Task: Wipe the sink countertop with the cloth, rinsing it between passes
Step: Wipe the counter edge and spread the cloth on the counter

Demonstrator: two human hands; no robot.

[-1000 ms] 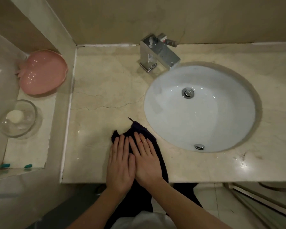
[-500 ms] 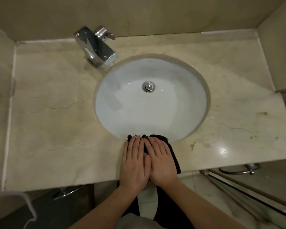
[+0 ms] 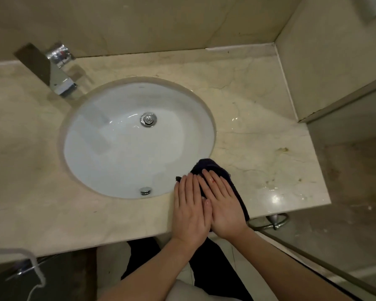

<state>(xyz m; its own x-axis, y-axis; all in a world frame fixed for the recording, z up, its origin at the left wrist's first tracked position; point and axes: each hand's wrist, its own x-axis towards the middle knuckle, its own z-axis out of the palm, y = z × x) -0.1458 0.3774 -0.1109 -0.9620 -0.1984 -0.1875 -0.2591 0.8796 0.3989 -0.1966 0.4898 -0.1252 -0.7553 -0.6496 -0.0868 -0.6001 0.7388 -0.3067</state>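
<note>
Dark navy, almost black: cloth (image 3: 213, 168), plain and unpatterned. Cream-beige marble with fine brownish veins and hairline crack lines: countertop (image 3: 258, 118); a few yellow-brown specks and smudges near its right edge, plus bright white glints of light on the wet sheen. Plain glossy white, faintly bluish in shadow: sink basin (image 3: 122, 153). Shiny chrome silver: drain plug (image 3: 148, 119), overflow cap (image 3: 146, 190), faucet (image 3: 60, 70), the latter with a dull grey-brown flat top face. Muted olive-beige, faintly mottled: wall (image 3: 161, 22). Silver grey: towel ring (image 3: 274, 221) below the counter edge. Pale off-white: floor tiles (image 3: 243, 257).
</note>
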